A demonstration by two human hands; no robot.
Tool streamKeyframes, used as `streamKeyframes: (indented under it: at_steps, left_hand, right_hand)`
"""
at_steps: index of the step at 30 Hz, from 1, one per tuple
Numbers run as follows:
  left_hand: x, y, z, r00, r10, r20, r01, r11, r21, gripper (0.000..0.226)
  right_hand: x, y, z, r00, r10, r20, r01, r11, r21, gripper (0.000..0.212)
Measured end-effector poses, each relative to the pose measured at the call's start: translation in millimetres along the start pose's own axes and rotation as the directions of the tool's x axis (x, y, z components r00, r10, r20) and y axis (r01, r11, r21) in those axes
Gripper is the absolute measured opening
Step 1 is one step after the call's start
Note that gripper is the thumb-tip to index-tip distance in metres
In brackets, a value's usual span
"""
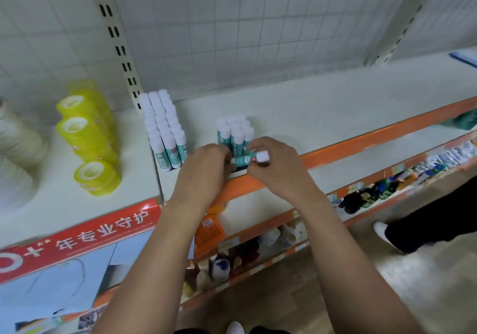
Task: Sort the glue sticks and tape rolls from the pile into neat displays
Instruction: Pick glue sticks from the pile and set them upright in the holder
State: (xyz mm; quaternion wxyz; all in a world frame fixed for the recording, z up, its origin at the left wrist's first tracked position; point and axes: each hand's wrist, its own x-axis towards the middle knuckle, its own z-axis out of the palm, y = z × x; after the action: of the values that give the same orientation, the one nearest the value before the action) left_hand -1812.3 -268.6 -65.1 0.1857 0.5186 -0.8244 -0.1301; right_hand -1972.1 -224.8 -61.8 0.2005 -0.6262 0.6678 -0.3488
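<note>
Near the shelf's front edge, both hands meet on one teal glue stick with a white cap lying sideways. My right hand pinches its capped end; my left hand grips its other end with curled fingers. Just behind them stands a small cluster of upright glue sticks. Left of that, a neat block of upright glue sticks runs in three rows toward the back. Yellow tape rolls lie stacked on the left shelf section.
Pale clear tape rolls sit at the far left. A slotted upright post divides the shelf. An orange shelf lip runs along the front, with lower shelves of goods below. Another person's dark trouser leg and white shoe stand at right.
</note>
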Motion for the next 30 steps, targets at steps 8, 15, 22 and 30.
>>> streamKeyframes:
  at_steps: [8,15,22,30]
  left_hand:
    - [4,15,7,1.000,-0.003,0.008,0.003,0.999,0.043,0.017]
    - [5,14,12,0.999,-0.037,0.024,0.037,0.999,0.028,0.025]
    - [6,13,16,0.999,-0.048,0.004,0.048,0.999,0.013,0.025]
    - [0,13,8,1.000,-0.015,-0.002,0.015,1.000,0.026,0.024]
  right_hand:
    - [12,8,-12,0.992,0.029,-0.121,-0.027,0.999,0.024,0.006]
    - [21,12,-4,0.997,-0.012,-0.076,0.004,0.995,-0.101,0.011]
    - [20,15,9,0.993,-0.028,-0.111,0.014,0.993,-0.120,0.009]
    - [14,14,11,0.996,-0.015,-0.089,0.000,0.986,-0.165,0.014]
